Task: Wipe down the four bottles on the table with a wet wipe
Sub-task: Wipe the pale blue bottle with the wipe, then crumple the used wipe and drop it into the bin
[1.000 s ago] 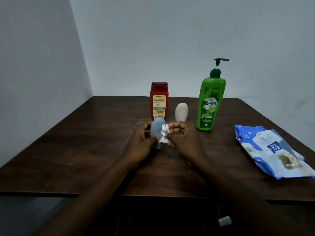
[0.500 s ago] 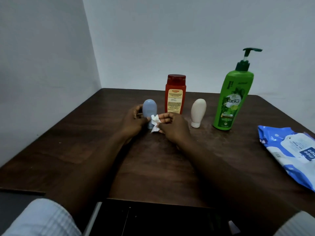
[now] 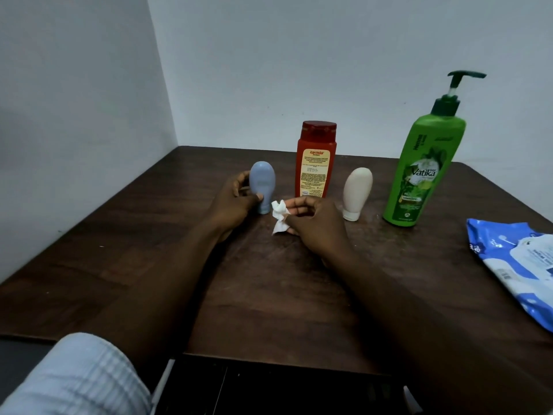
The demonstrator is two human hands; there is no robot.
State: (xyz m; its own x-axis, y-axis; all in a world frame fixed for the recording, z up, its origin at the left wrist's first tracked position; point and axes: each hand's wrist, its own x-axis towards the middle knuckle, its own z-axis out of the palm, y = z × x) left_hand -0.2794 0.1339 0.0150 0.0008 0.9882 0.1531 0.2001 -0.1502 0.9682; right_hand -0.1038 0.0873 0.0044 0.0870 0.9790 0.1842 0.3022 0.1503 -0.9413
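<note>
Your left hand [image 3: 230,202] is curled round the blue bottle [image 3: 263,181], thumb across the front near its neck and fingers behind it. The bottle stands cap-down on the worktop [image 3: 149,250] at the left end of the row. Your right hand [image 3: 314,223] pinches the crumpled wet wipe [image 3: 279,217] in its fingertips, just beside the bottle's cap; from this angle I cannot tell whether the wipe touches the plastic. I judge the step in hand to be the wipe-down of the blue bottle, with the wipe low by its neck. If that bottle is done, your next move calls for letting go of it without tipping it, since it balances on a narrow cap, and steadying another bottle with your left hand while the wipe goes over it. The red bottle [image 3: 315,166] stands upright just behind your right hand, the cream bottle [image 3: 357,190] stands cap-down to its right, and the green pump bottle [image 3: 425,172] stands further right; all are apart and untouched. Nothing here shows which of them are already clean. Your fingers hide the back of the blue bottle, and your right hand covers the foot of the red one. The wipes pack [image 3: 514,259] is cut off at the right edge, so its opening is out of sight. The light is dim and the small label print is unreadable.
</note>
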